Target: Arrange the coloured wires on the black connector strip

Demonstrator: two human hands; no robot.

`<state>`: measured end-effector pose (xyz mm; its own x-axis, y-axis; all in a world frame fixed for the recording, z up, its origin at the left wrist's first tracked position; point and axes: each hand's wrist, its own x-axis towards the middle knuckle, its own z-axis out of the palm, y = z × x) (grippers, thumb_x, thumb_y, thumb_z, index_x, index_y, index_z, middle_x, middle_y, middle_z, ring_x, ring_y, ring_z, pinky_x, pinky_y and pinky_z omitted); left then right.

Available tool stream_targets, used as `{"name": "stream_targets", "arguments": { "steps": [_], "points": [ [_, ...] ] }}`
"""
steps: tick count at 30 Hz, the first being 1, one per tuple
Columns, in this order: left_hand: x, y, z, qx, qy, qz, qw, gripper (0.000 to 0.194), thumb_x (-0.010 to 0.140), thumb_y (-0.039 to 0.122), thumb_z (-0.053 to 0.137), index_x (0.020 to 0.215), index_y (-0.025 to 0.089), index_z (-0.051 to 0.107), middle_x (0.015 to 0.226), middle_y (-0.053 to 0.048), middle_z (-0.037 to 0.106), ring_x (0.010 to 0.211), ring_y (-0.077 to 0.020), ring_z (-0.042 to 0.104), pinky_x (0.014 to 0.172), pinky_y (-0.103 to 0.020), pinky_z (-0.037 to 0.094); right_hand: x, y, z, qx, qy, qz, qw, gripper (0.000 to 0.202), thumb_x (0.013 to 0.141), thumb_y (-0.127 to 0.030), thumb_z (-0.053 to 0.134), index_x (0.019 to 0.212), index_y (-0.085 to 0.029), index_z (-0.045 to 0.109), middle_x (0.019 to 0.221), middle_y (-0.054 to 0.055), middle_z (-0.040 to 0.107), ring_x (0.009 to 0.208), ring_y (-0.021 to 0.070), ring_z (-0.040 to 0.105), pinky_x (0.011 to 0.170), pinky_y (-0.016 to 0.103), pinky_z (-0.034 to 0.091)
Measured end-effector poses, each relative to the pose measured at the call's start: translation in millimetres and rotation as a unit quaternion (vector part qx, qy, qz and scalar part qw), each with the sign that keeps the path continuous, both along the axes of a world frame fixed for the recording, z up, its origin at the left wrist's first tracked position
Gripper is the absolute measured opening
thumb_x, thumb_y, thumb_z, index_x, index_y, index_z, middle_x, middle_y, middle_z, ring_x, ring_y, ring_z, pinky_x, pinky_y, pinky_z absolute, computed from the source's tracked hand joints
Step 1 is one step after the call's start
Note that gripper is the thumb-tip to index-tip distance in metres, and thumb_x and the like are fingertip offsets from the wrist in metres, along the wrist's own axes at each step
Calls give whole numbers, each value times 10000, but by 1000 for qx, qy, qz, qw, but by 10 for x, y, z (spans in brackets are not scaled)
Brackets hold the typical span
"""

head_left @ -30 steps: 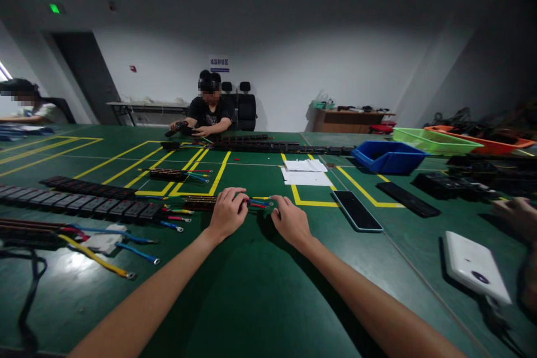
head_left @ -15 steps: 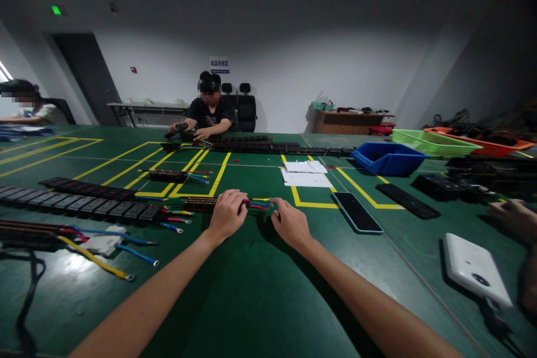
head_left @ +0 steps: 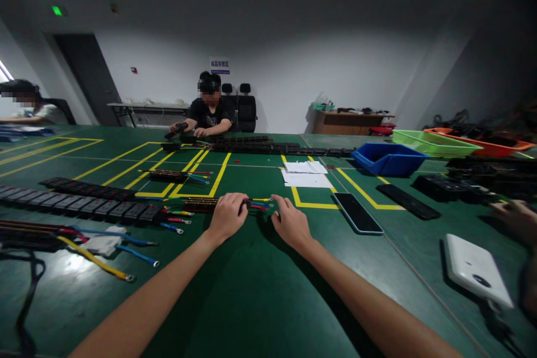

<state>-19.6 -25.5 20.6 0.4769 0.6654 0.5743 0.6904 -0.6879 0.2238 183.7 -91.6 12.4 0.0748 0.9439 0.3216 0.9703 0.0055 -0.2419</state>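
In the head view my left hand point(head_left: 229, 216) lies closed over the right end of a slim black strip with bare metal bars point(head_left: 197, 204). Yellow, red and blue wires point(head_left: 257, 205) come out past its fingers and end in metal ring lugs. At those lugs is my right hand point(head_left: 291, 219), its index finger and thumb apart. The index fingertip is at the yellow wire's lug; whether it touches I cannot tell. Beyond my left hand lies a similar wired strip point(head_left: 170, 175).
Black module rows point(head_left: 84, 203) and loose lugged cables point(head_left: 98, 260) lie left. Paper sheets point(head_left: 306, 180), a phone point(head_left: 357, 213), a white device point(head_left: 476, 268) and a blue bin point(head_left: 384, 159) are right. A co-worker point(head_left: 210, 114) sits opposite; another person's hand point(head_left: 514, 218) is far right.
Both my hands stay almost still, the left on the strip and the right by the lugs. The lugged wire ends have shifted very slightly.
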Motion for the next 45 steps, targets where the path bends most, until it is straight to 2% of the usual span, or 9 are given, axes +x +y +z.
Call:
{"name": "stream_targets", "arguments": {
  "steps": [4, 11, 16, 18, 21, 28, 35, 40, 45],
  "points": [
    [3, 6, -6, -3, 13, 0, 1000, 232, 970, 235, 493, 1148, 202, 637, 1171, -65, 697, 1084, -238, 629, 983, -435, 474, -11, 10, 6, -19, -15, -10, 1000, 563, 957, -252, 467, 1507, -255, 349, 1274, 89, 583, 828, 171, 663, 611, 261, 428],
    [6, 23, -22, -16, 24, 1, 1000, 268, 1012, 319, 456, 1121, 185, 660, 1110, -68, 714, 1025, -218, 647, 960, -414, 482, -10, 9, 27, -32, -20, -15, 999, 556, 965, -256, 476, 1504, -267, 337, 1259, 86, 572, 819, 162, 660, 589, 254, 410],
    [12, 27, -22, -4, 28, 1, 1000, 267, 1013, 323, 456, 1096, 180, 664, 1085, -73, 719, 1004, -228, 651, 942, -426, 483, -12, 10, 47, -58, -32, -1, 998, 446, 993, -284, 447, 1439, -271, 447, 1182, 81, 594, 890, 186, 662, 622, 262, 418],
    [12, 29, -24, -3, 26, -1, 1000, 264, 1013, 321, 455, 1094, 181, 664, 1080, -72, 719, 997, -227, 650, 937, -425, 484, -12, 7, 52, -60, -29, 2, 998, 448, 995, -281, 445, 1443, -271, 443, 1184, 82, 596, 897, 187, 661, 625, 264, 420],
    [8, 29, -25, -7, 20, -5, 1000, 265, 1013, 320, 456, 1099, 186, 666, 1085, -71, 719, 999, -222, 650, 939, -420, 485, -11, -4, 52, -49, -15, 2, 999, 477, 984, -266, 465, 1458, -256, 412, 1218, 91, 588, 883, 183, 657, 621, 263, 420],
    [14, 16, 3, -4, 26, 0, 1000, 246, 1002, 311, 477, 1093, 186, 668, 1074, -71, 718, 991, -226, 647, 937, -421, 483, 5, -26, 34, -9, -3, 12, 1000, 371, 980, -258, 451, 1342, -272, 526, 1166, 59, 606, 840, 168, 640, 649, 258, 419],
    [12, 19, 2, -18, 26, -5, 999, 267, 1014, 319, 454, 1107, 188, 666, 1087, -68, 716, 1013, -224, 647, 949, -425, 481, -1, -44, 52, 1, 6, 11, 1000, 418, 984, -243, 456, 1398, -263, 514, 1206, 69, 617, 858, 152, 643, 651, 238, 433],
    [6, 21, -4, -15, 26, -5, 1000, 271, 1013, 325, 454, 1109, 186, 666, 1089, -69, 716, 1019, -227, 647, 947, -428, 481, 7, -35, 55, -23, -14, 35, 999, 308, 999, -248, 430, 1221, -255, 643, 1109, 47, 658, 870, 150, 646, 683, 235, 441],
    [10, 25, -15, -14, 22, -5, 1000, 268, 1012, 313, 455, 1107, 188, 671, 1083, -71, 719, 1005, -221, 652, 939, -418, 484, 17, -39, 34, 10, -6, 28, 1000, 327, 993, -244, 430, 1260, -254, 619, 1122, 45, 658, 841, 142, 642, 692, 236, 438]
  ]
}}
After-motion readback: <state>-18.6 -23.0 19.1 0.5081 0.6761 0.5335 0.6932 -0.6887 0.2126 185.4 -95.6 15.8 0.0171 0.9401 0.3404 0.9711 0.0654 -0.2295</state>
